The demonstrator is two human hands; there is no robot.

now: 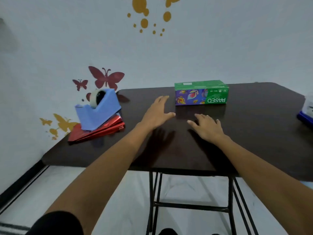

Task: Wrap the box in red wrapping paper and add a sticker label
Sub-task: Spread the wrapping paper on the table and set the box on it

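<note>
A green and purple tissue box (201,93) lies on the dark table (254,133) near its far edge. Folded red wrapping paper (100,131) sits at the table's left corner, under a blue tape dispenser (98,109) with a roll of clear tape. My left hand (156,113) hovers over the table with straight, spread fingers, just left of and nearer than the box. My right hand (207,127) is flat and palm down in front of the box. Both hands hold nothing and neither touches the box.
A blue and white object (307,112) shows partly at the table's right edge. The wall with butterfly decals stands right behind the table. Black metal legs (154,200) hold the table up above a pale floor.
</note>
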